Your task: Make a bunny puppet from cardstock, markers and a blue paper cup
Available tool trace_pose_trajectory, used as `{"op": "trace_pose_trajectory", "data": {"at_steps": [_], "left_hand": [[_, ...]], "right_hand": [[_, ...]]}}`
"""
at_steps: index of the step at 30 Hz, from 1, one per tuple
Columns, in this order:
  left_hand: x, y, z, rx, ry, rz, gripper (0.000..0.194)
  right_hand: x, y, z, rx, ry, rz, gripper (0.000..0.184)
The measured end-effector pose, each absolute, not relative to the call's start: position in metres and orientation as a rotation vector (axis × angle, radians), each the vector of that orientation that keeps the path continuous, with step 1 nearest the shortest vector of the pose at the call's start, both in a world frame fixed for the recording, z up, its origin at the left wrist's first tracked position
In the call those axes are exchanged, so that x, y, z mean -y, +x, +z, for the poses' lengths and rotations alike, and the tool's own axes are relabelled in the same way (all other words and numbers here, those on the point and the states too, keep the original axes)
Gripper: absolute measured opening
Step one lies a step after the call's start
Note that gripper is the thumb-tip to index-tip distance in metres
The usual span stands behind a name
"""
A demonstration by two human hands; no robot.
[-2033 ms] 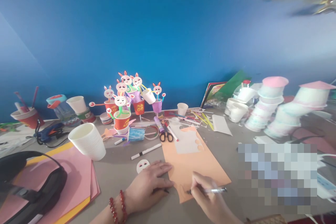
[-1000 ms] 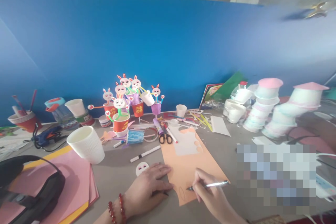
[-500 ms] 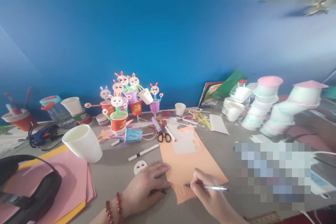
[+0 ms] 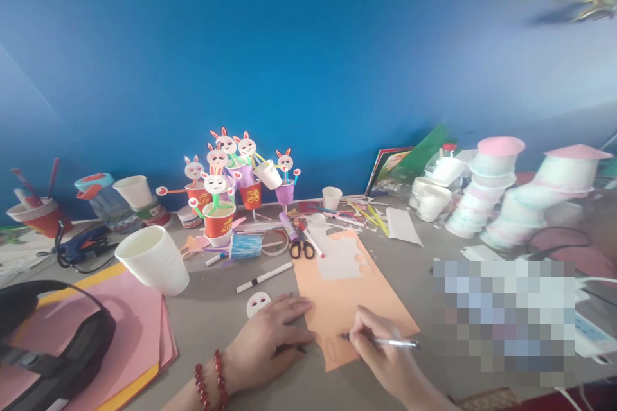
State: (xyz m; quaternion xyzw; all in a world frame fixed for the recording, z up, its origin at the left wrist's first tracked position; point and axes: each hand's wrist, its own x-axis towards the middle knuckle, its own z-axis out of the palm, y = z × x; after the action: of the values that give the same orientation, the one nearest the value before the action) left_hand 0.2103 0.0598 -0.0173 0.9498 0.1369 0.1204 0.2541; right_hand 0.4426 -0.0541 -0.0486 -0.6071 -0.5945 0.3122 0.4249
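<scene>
My right hand (image 4: 373,350) grips a pen (image 4: 398,343) with a clear barrel, its dark tip over the lower part of an orange sheet of paper (image 4: 351,295). A leaf-shaped outline (image 4: 330,350) is drawn on the sheet just left of the tip. My left hand (image 4: 277,334) lies with fingers stretched out, their tips at the sheet's left edge. A small dark object shows beneath its thumb, too covered to name. Partly behind this hand is a round white paper face (image 4: 258,304) with two eyes.
Scissors (image 4: 301,249), a red marker (image 4: 314,241) and a cut white sheet (image 4: 340,258) lie on the orange sheet's far end. Rabbit-faced cup figures (image 4: 219,221) stand behind. Stacked white cups (image 4: 154,261) and headphones (image 4: 72,359) are at left, painted cup towers (image 4: 511,218) at right.
The view has shifted very slightly. Both hands keep nearly the same place, and the pen tip stays beside the leaf-shaped outline.
</scene>
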Motion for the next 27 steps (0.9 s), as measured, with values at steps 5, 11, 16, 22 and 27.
{"op": "trace_pose_trajectory", "data": {"at_steps": [5, 11, 16, 22, 27], "left_hand": [[-0.0597, 0.2104, -0.0176, -0.378, 2.581, 0.326, 0.05], [-0.0604, 0.2094, -0.0201, -0.366, 2.592, 0.341, 0.045], [-0.0606, 0.2094, -0.0195, -0.379, 2.582, 0.325, 0.046], [-0.0599, 0.2092, -0.0192, -0.378, 2.58, 0.33, 0.046], [-0.0611, 0.2101, -0.0199, -0.393, 2.574, 0.322, 0.047]], "right_hand": [[0.0539, 0.4431, -0.0491, 1.507, -1.53, 0.781, 0.021], [0.0543, 0.4433, -0.0483, 1.544, -1.556, 0.757, 0.021], [0.0557, 0.4425, -0.0466, 1.561, -1.543, 0.766, 0.02], [0.0563, 0.4417, -0.0453, 1.574, -1.551, 0.779, 0.019], [0.0569, 0.4427, -0.0474, 1.562, -1.519, 0.795, 0.018]]}}
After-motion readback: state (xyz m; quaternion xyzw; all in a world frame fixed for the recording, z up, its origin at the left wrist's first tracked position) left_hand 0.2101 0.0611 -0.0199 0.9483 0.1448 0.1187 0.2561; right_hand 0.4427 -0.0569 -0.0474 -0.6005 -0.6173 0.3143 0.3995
